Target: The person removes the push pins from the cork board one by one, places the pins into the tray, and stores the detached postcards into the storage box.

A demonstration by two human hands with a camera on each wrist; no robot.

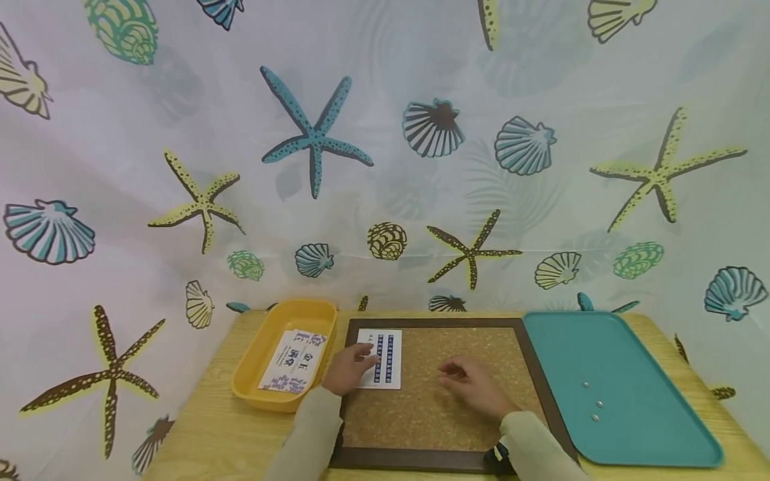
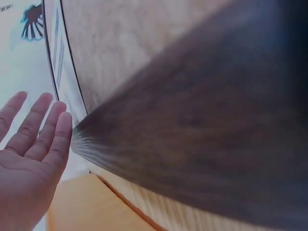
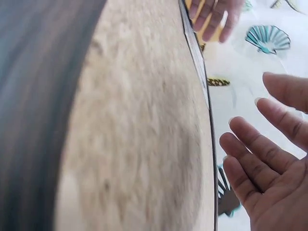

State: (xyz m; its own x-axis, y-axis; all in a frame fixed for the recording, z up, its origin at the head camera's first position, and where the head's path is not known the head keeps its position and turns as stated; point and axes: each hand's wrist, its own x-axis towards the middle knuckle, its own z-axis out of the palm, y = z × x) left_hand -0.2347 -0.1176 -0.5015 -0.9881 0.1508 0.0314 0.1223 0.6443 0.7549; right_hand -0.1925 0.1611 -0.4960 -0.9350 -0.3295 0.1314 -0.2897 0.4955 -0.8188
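A corkboard with a dark brown frame lies on the table. On its upper left corner area is a white card printed with blue lettering. My left hand is over the card's left edge, its fingers relaxed and holding nothing; in the left wrist view that hand shows spread fingers. Whether its fingertips touch the card I cannot tell. Above the middle of the cork, my right hand has loosely bent fingers around nothing. In the right wrist view the right hand is also bare.
Left of the board stands a yellow tray with printed cards in it. To the right lies a teal tray with three small round pieces, one of them a pale piece. A patterned curtain surrounds the wooden table.
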